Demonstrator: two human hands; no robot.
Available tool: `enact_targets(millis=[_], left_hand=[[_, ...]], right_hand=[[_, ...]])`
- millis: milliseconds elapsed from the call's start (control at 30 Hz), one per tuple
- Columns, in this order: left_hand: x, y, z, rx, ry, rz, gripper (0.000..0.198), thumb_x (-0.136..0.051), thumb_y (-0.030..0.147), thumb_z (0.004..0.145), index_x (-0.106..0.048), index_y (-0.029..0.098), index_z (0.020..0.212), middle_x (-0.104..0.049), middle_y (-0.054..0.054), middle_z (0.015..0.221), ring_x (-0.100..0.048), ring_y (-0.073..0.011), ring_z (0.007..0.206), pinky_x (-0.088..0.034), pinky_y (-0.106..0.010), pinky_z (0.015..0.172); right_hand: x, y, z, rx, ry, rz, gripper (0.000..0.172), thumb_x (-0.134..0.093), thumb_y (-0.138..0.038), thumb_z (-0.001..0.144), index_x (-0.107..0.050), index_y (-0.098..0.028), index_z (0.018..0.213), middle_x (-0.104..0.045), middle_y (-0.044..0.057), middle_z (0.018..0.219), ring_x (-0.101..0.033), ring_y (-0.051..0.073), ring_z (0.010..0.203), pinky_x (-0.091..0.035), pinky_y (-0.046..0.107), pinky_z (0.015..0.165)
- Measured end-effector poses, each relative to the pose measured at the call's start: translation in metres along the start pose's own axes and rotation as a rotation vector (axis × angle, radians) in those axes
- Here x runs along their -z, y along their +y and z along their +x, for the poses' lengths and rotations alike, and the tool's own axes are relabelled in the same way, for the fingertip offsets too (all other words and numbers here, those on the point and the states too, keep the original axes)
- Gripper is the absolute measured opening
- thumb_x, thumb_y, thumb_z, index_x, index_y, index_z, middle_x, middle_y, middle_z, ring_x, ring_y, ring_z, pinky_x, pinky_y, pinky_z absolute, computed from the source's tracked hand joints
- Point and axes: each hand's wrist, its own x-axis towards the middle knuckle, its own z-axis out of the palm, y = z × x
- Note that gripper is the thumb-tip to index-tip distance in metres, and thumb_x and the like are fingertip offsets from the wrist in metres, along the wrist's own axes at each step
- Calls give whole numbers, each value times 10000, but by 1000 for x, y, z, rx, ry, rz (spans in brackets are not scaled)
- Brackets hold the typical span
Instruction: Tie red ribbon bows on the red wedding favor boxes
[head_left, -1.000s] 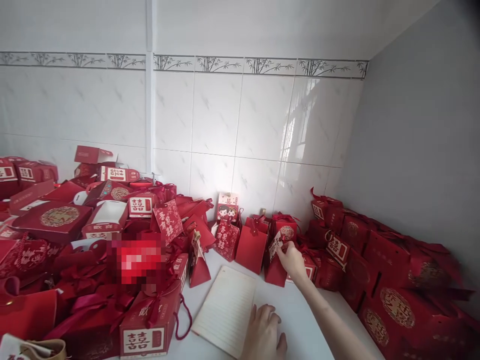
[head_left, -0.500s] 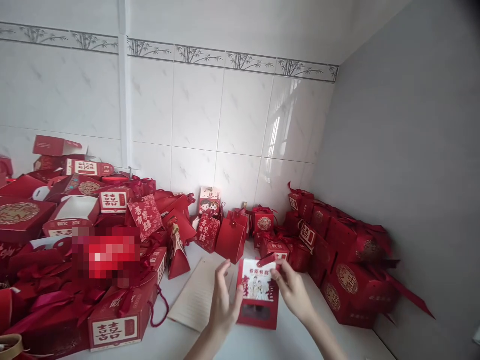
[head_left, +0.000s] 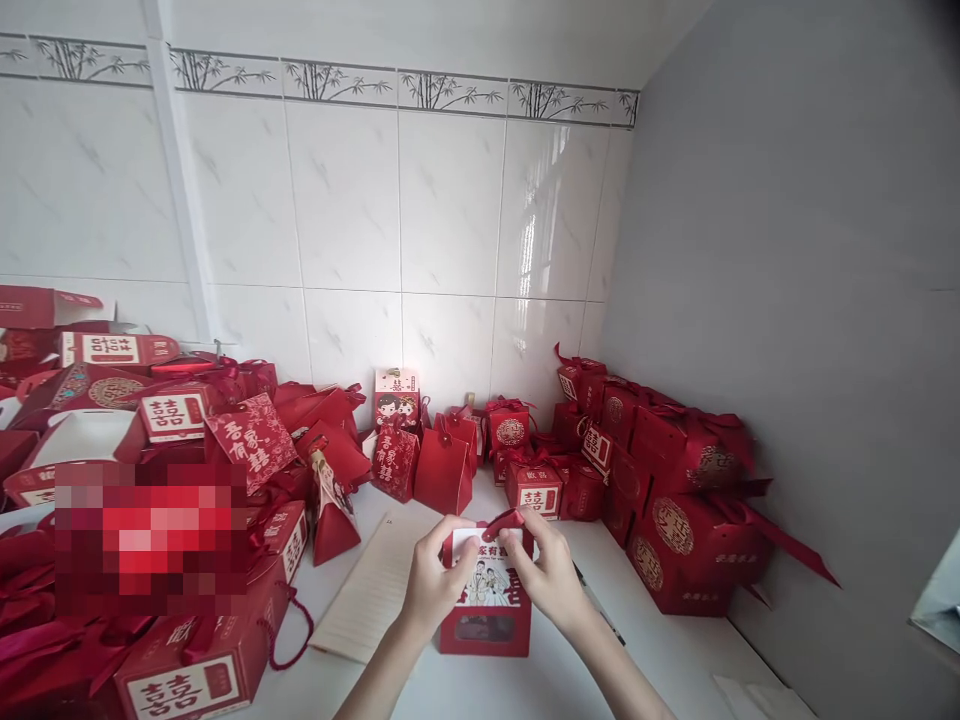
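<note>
The small red gift box (head_left: 484,612) with the cartoon couple stands upright on the white desk (head_left: 540,680), front and centre. The left hand (head_left: 433,585) and right hand (head_left: 553,578) each grip a top corner by the ribbon loop (head_left: 502,521). I'd go fingertip-light here, since thin card probably dents easily. Room's tight: lined notepad (head_left: 373,592) just left, stacked red boxes (head_left: 679,540) near on the right, and the only bare desk is toward the person.
</note>
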Motion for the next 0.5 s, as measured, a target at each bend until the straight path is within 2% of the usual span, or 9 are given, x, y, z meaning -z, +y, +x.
enact_targets(millis=[133, 300, 500], left_hand=[[7, 8, 3, -24, -83, 63, 175, -512, 313, 809, -535, 176, 702, -563, 34, 587, -551, -115, 547, -437, -193, 529], [12, 23, 13, -97, -185, 92, 123, -543, 271, 803, -620, 177, 822, -678, -22, 799, -636, -158, 759, -500, -237, 697], [9, 22, 9, -162, -89, 101, 52, -538, 232, 808, -553, 191, 836, -659, -8, 802, -644, -130, 736, -529, -205, 651]], right_hand=[[-3, -2, 1, -32, -1, 68, 278, -437, -378, 885, -558, -178, 736, -574, -1, 664, -502, 118, 587, -379, 214, 557], [-4, -3, -1, -55, 0, 111, 264, -471, -399, 867, -550, -183, 738, -561, -2, 663, -492, 123, 592, -375, 219, 548], [-9, -3, -5, -95, 28, 135, 285, -482, -413, 863, -522, -193, 688, -426, -46, 545, -364, 98, 468, -290, 218, 442]])
